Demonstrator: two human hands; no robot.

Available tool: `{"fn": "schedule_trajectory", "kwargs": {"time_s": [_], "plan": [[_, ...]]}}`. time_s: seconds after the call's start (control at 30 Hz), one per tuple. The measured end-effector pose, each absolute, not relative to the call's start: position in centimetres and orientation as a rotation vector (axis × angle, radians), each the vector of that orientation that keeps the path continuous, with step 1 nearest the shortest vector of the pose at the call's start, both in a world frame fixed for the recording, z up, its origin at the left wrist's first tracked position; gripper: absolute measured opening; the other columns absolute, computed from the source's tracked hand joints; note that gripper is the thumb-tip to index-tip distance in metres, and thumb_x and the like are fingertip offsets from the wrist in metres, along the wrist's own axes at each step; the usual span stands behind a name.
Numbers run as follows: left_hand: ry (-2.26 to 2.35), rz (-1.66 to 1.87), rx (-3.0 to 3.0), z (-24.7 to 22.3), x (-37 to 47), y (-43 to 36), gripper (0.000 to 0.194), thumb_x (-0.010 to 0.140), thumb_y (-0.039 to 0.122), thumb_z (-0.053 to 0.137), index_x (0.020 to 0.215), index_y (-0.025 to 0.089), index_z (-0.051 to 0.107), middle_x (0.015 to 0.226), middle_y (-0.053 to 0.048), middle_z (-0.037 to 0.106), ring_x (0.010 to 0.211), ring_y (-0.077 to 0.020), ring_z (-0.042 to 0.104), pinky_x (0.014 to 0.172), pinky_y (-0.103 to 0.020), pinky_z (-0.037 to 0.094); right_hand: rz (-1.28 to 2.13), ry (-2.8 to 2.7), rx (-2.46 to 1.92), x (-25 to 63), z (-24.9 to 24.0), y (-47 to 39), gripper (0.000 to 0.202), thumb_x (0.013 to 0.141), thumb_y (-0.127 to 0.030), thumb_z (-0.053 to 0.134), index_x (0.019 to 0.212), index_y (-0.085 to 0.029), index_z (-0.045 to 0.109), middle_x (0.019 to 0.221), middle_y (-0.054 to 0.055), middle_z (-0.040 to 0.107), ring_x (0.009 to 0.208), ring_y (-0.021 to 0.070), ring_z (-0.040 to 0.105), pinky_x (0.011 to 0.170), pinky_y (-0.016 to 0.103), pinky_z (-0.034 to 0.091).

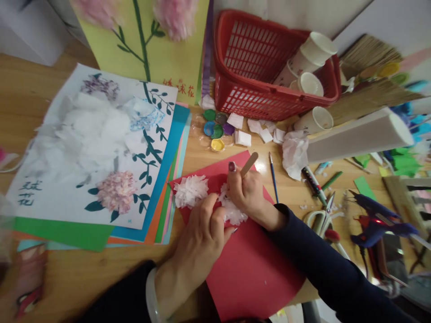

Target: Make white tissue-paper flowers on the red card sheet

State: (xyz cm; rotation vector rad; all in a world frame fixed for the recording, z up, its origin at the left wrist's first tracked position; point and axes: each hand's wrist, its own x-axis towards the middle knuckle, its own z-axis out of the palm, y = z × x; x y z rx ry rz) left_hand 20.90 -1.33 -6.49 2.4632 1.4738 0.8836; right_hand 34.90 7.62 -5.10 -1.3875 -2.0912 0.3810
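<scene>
White tissue flower (233, 211) under work near the upper edge of the red paper sheet (257, 269).
Right hand (247, 190) clenched round a wooden craft stick (249, 164), over the flower; left hand (205, 224) bent at its lower side, grip cannot be confirmed. Second white flower (191, 191) at the sheet's left corner. Paintbrush (273, 177) just off its right edge; paint pots (217, 130) beyond its top corner; red basket (249, 92) farther back.
</scene>
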Motion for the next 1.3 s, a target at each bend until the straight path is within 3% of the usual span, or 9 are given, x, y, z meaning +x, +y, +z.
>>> {"fn": "schedule_trajectory", "kwargs": {"time_s": [0.23,0.57,1.0,1.17,1.3], "plan": [[1.384,0.796,2.556,-6.4,20.7,-0.9,0.032,0.092,0.023,0.060,0.118,0.006,0.050,0.111,-0.020,0.064,0.103,-0.0312,0.063,0.087,-0.045,0.057,0.537,-2.145,-1.347,34.8,-4.4,7.9,0.047,0.102,-0.043,0.026,0.060,-0.023,0.033,0.046,-0.003,0.039,0.040,0.0092,0.032,0.044,0.026,0.023],[1.364,0.792,2.569,-6.7,20.9,-0.9,0.024,0.095,0.022,0.052,0.115,0.009,0.050,0.114,-0.018,0.066,0.101,-0.0289,0.063,0.085,-0.043,0.056,0.564,-2.014,-1.510,34.3,-4.1,8.3,0.057,0.102,-0.051,0.024,0.053,-0.023,0.032,0.041,-0.002,0.042,0.036,0.0083,0.033,0.042,0.026,0.023],[1.338,0.776,2.535,-6.6,21.0,-1.1,0.024,0.091,0.017,0.058,0.112,0.010,0.050,0.117,-0.018,0.065,0.102,-0.0301,0.062,0.084,-0.046,0.057,0.591,-1.687,-1.553,34.4,-2.0,9.9,0.061,0.101,-0.052,0.030,0.050,-0.022,0.039,0.040,-0.002,0.042,0.038,0.0090,0.040,0.041,0.025,0.027],[1.461,0.960,2.410,-6.4,20.7,-1.3,0.033,0.089,0.019,0.063,0.114,0.006,0.046,0.121,-0.025,0.056,0.114,-0.0337,0.058,0.086,-0.045,0.057,0.633,-1.399,-1.438,35.1,-0.5,10.0,0.059,0.098,-0.056,0.039,0.050,-0.022,0.041,0.041,-0.003,0.041,0.036,0.0087,0.039,0.037,0.024,0.029],[1.530,0.890,2.479,-5.8,20.5,-0.9,0.037,0.088,0.023,0.065,0.120,0.009,0.052,0.116,-0.021,0.057,0.105,-0.0329,0.061,0.085,-0.047,0.056,0.623,-1.320,-1.485,36.2,-0.4,7.9,0.060,0.095,-0.062,0.040,0.053,-0.022,0.050,0.041,-0.002,0.045,0.034,0.0097,0.042,0.035,0.024,0.031]]}}
